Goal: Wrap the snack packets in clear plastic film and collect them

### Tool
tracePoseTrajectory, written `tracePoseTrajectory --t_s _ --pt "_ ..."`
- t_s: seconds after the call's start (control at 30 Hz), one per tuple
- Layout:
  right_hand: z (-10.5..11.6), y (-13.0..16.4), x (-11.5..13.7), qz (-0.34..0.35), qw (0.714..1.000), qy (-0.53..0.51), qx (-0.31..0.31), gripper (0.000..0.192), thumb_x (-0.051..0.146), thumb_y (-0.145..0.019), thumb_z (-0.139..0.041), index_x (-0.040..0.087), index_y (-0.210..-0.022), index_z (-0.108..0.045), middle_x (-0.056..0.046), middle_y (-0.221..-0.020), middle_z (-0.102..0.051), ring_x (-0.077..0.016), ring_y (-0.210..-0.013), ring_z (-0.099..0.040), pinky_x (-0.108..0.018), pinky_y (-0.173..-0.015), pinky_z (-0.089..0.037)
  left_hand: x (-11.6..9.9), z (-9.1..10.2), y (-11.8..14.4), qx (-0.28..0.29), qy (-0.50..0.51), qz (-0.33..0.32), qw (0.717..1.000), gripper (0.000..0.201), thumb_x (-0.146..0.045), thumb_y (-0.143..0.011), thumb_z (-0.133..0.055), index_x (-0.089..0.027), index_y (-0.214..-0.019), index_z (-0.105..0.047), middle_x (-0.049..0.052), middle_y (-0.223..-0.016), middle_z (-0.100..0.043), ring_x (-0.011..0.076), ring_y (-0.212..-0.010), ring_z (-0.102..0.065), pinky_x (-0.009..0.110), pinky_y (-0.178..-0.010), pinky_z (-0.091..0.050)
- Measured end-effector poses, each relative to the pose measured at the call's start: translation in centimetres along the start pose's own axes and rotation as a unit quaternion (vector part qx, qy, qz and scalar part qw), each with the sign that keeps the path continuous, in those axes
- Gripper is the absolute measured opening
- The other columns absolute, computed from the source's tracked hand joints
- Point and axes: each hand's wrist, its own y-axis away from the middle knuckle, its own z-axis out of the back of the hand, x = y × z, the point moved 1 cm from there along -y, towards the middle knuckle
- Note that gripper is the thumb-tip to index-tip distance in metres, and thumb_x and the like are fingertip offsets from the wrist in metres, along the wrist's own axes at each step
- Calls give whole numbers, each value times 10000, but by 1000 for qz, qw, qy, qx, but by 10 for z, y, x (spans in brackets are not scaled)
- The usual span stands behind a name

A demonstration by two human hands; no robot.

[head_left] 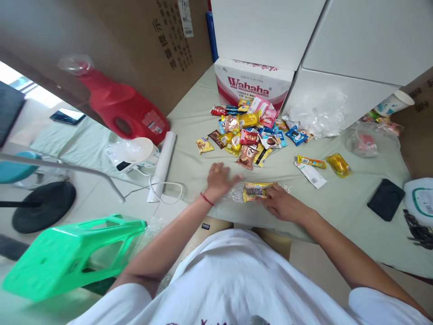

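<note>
My right hand [283,204] has its fingers on the right end of a yellow snack packet [252,192], gripping it low at the table's front edge. Clear plastic film [234,194] spreads under and around that packet. To the left, my left hand [219,179] hovers, slightly blurred, with its thumb stretched away from the fingers and nothing visible in it. Ahead of both hands lies a pile of small wrapped snacks [248,155] in brown, yellow, red, pink and blue wrappers. A single yellow packet [204,145] sits at the pile's left side.
Behind the pile stands a Wahaba carton [252,83], beside crumpled clear bags [320,113]. Rightward are a yellow stick packet [311,162], a white packet [311,175], another snack [338,165] and a black case [386,199]. Leftward are a white roll [161,169], red jug [125,106] and green stool [67,257].
</note>
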Motion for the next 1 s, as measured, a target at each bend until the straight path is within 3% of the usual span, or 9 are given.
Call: tracePoseTrajectory --t_s 0.1,0.2,0.33,0.5,0.6,0.7,0.77,0.83,1.0 --pt "-3 3 -1 -10 1000 -11 -7 462 242 -1030 -489 270 -1478 -600 -107 -980 -557 -240 -913 -423 -358 -832 -364 -12 4 21 74 -43 -43 995 204 -400 -736 -770 -223 -818 -711 115 -1336 -676 382 -1363 -513 548 -1109 -444" --pt "-5 4 -2 -18 1000 -22 -13 442 261 -1031 -499 286 -1455 -622 -113 -996 -571 -240 -920 -429 -354 -832 -360 -19 25 38 170 29 -13 985 158 -348 -800 -674 -216 -717 -645 70 -875 -755 250 -865 -708 373 -788 -556" --pt "-5 -2 1 -16 999 -27 -8 426 252 -1029 -502 276 -1428 -648 -116 -991 -570 -237 -915 -443 -360 -837 -370 -50 24 44 241 194 89 947 271 -410 -855 -640 -196 -698 -584 -11 -548 -633 134 -482 -560 237 -500 -386" --pt "-1 2 2 -14 995 -90 -36 367 291 -1012 -536 242 -1332 -710 -119 -988 -593 -247 -926 -492 -391 -859 -424 -94 -31 41 200 151 66 966 350 -263 -1000 -409 -164 -769 -653 85 -766 -737 179 -696 -685 275 -649 -475" --pt "-4 16 -6 -91 968 -196 -131 379 351 -1070 -411 249 -1201 -752 -93 -959 -640 -233 -911 -564 -371 -855 -470 -99 -49 43 178 17 30 984 317 -220 -1001 -436 -170 -825 -695 130 -905 -755 238 -885 -707 321 -767 -477" --pt "-15 33 -18 -303 904 -140 -266 394 436 -1054 -436 214 -1129 -752 -105 -962 -649 -264 -935 -574 -405 -888 -480 -98 -52 48 174 -113 12 978 292 -287 -1022 -461 -214 -915 -723 106 -948 -754 256 -912 -707 328 -754 -462" --pt "-25 40 -21 -397 876 -62 -266 393 495 -956 -606 179 -1148 -740 -136 -1002 -633 -302 -979 -544 -458 -934 -467 -96 -50 52 155 -120 9 981 234 -346 -1013 -518 -233 -943 -711 81 -967 -743 251 -921 -697 321 -744 -454" --pt "-32 43 -19 -423 877 -28 -225 362 454 -877 -700 170 -1098 -739 -153 -1037 -617 -320 -1012 -518 -479 -953 -458 -94 -49 53 106 -109 14 988 182 -392 -958 -629 -226 -1013 -677 76 -1019 -717 253 -972 -673 322 -771 -457" --pt "-27 38 6 -424 872 -33 -241 118 291 -895 -607 206 -943 -674 -136 -1142 -602 -274 -1014 -546 -382 -890 -465 -85 -52 46 11 -121 42 992 577 -516 -759 -825 -180 -1173 -604 150 -1229 -613 342 -1172 -544 432 -930 -445"
